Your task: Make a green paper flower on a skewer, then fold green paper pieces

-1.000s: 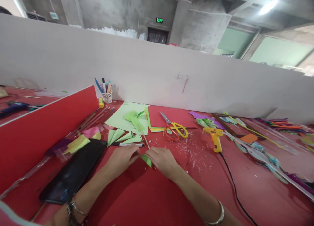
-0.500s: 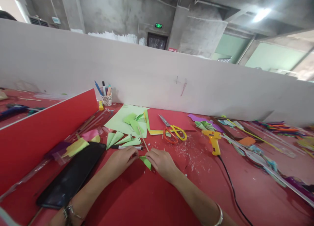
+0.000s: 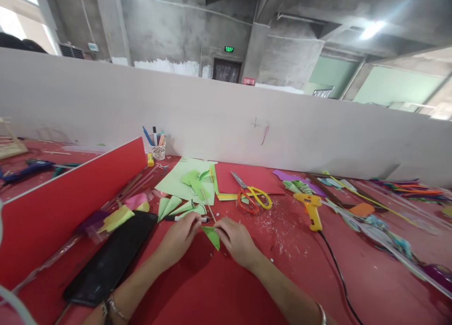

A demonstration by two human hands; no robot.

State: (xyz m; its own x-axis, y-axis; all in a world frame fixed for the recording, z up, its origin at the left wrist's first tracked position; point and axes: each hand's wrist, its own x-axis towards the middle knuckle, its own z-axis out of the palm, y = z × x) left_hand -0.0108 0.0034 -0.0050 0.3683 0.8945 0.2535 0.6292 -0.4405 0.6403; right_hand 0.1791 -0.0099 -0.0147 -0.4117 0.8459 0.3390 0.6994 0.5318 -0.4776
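A small green paper piece (image 3: 212, 238), pointed at its lower end, hangs between my two hands just over the red table. My left hand (image 3: 181, 233) is closed, thumb and fingertips pinching its left corner. On the other side my right hand (image 3: 236, 240) pinches the right corner, fingers curled. Behind the fingertips a thin wooden stick (image 3: 208, 204) slants up toward green paper leaf shapes (image 3: 193, 180); its near end is by my right fingers, and I cannot tell if they touch it. Pale green paper cones (image 3: 169, 206) and a black-and-white marker (image 3: 174, 217) lie beyond my left hand.
Scissors (image 3: 251, 193) rest on red paper sheets (image 3: 243, 174). A yellow hot glue gun (image 3: 312, 210) with a black cord lies right. At left are a black case-like object (image 3: 109, 259), a red board (image 3: 77, 202) and a pen cup (image 3: 158, 151). A white partition (image 3: 212, 113) stands behind.
The view has tilted up slightly, so the table items sit lower. More of the green paper piece shows between my hands, which have stayed close together.
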